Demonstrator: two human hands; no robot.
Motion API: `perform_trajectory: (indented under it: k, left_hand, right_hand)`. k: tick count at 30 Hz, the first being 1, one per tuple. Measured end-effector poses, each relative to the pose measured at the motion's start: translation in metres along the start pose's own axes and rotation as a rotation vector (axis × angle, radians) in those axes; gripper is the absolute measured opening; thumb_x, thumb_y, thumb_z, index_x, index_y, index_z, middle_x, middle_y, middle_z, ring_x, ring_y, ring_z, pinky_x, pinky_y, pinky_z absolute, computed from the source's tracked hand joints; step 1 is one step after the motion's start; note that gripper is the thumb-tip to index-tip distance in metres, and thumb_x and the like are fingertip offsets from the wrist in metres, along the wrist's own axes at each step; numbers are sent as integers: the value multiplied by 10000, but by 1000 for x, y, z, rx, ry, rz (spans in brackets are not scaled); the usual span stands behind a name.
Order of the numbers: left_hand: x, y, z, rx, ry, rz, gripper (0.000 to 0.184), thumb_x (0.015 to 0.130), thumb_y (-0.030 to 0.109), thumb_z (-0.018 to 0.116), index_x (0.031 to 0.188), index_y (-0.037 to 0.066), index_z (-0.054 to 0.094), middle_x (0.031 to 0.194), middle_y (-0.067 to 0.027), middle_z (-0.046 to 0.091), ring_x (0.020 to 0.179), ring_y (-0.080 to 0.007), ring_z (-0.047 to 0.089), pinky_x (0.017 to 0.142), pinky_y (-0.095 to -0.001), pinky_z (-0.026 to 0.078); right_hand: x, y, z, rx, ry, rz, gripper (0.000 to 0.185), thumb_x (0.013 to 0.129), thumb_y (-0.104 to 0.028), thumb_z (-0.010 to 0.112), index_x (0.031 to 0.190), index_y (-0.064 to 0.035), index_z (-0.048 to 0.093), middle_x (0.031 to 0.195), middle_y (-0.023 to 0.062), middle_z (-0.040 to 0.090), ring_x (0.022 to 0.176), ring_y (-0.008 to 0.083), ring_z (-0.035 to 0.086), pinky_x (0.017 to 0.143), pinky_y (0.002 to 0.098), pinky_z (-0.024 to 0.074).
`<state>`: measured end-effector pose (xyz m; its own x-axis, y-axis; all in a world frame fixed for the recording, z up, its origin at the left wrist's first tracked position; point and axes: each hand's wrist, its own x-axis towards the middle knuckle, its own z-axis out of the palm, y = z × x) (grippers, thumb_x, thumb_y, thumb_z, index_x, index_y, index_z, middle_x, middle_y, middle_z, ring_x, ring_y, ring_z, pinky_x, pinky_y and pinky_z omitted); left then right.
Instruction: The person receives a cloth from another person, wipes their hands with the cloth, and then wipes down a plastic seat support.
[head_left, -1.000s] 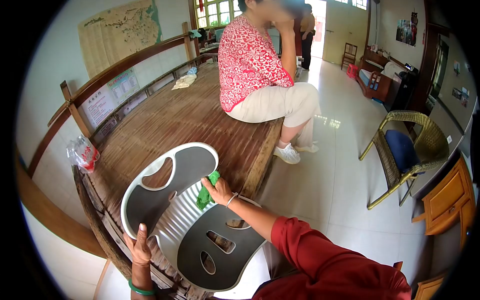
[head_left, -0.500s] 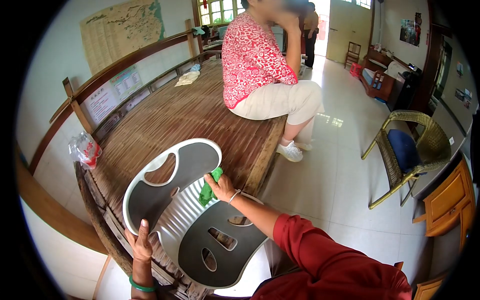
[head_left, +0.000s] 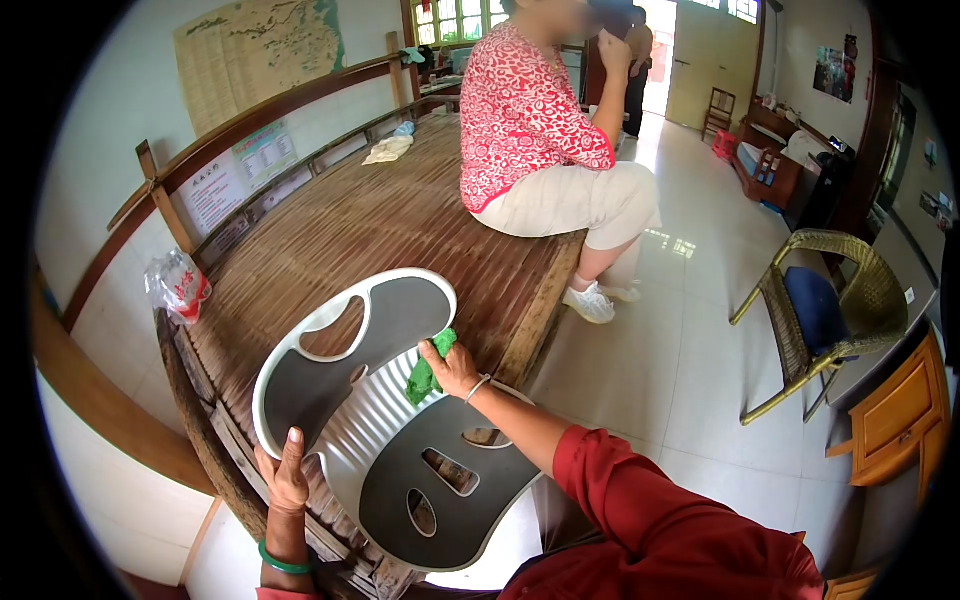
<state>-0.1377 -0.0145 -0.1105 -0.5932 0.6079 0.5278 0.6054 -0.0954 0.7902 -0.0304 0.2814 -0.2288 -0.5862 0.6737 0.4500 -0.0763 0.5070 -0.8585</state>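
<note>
A white and dark grey plastic piece [head_left: 425, 500] with a ribbed white middle and several cut-out holes rests tilted at the near end of the slatted bamboo platform [head_left: 400, 205]. My left hand [head_left: 285, 475] grips its lower left edge, thumb on top and the fingers hidden beneath. In my right hand [head_left: 452, 368] a green cloth [head_left: 428, 372] is held against the ribbed part, near the right edge. A green bangle circles my left wrist, a pale one my right.
A person [head_left: 535, 130] sits on the platform's right edge; another person [head_left: 637, 70] stands far back. A plastic bag [head_left: 178, 287] lies at the left corner, pale cloths [head_left: 388, 149] farther back. A woven chair [head_left: 825, 300] with a blue cushion stands right.
The whole view has shifted slightly, with the scene sitting a little farther right. Both hands keep their holds, and the green cloth stays at nearly the same place on the ribs.
</note>
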Motion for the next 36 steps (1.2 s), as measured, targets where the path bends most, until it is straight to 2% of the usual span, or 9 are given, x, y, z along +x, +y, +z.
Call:
perform_trajectory:
  k: [5,7,14,16,26,28,29,32,36]
  left_hand:
    - [2,22,6,-54,31,-88,437,931,300,605,1145,-82,591,1001,-150,669,892,-229,617,825,-330,479]
    - [2,23,5,5,26,-54,425,935,294,599,1135,-80,594,995,-154,670,880,-232,620,812,-327,482]
    - [2,23,8,-12,54,-22,392,942,281,587,1105,-75,611,971,-164,671,850,-243,627,793,-335,487]
    - [1,17,6,27,45,-54,401,940,291,583,1097,-77,612,951,-165,674,834,-249,629,788,-338,489]
    - [4,19,3,110,4,33,414,936,328,580,1052,-68,621,858,-130,684,755,-253,625,709,-359,487]
    - [2,17,0,-25,-75,-157,456,914,339,615,1138,-58,594,981,-121,678,869,-240,620,792,-355,479]
    - [1,16,3,-25,-74,-156,456,914,339,615,1138,-58,594,981,-121,678,869,-240,620,792,-355,479]
    - [2,13,7,-276,-145,-210,617,861,290,701,1326,-42,469,1261,-119,567,1146,-222,513,998,-341,378]
    - [4,13,3,-234,-227,-264,620,847,276,723,1321,-40,477,1259,-118,569,1140,-232,514,996,-342,381]
  right_hand:
    - [0,-1,1,-34,32,-33,501,966,-486,468,929,-5,603,816,188,634,783,379,609,705,437,471]
    - [-1,-6,-2,-29,23,-9,516,950,-506,467,927,-16,628,832,222,646,827,419,618,724,462,479]
    - [1,5,1,2,-3,-1,503,951,-492,472,951,-17,636,877,214,659,862,411,622,750,459,481]
    - [1,5,3,-16,30,-65,471,976,-454,461,937,-11,618,804,176,642,771,385,616,688,435,472]
    - [0,-6,-2,-8,4,-39,490,975,-459,457,975,5,614,860,206,642,826,402,609,726,446,467]
    - [-1,-7,-3,4,23,-18,491,957,-472,472,969,-7,629,864,217,654,846,417,618,744,457,476]
    - [-1,-6,-3,4,23,-19,491,957,-472,472,969,-7,629,864,217,654,846,417,618,744,457,476]
    - [0,-4,-1,39,37,-24,495,960,-475,465,973,-6,625,857,217,652,838,420,614,737,457,472]
    - [-1,-2,0,9,43,-15,492,961,-471,461,975,-9,628,853,219,649,824,422,608,729,456,470]
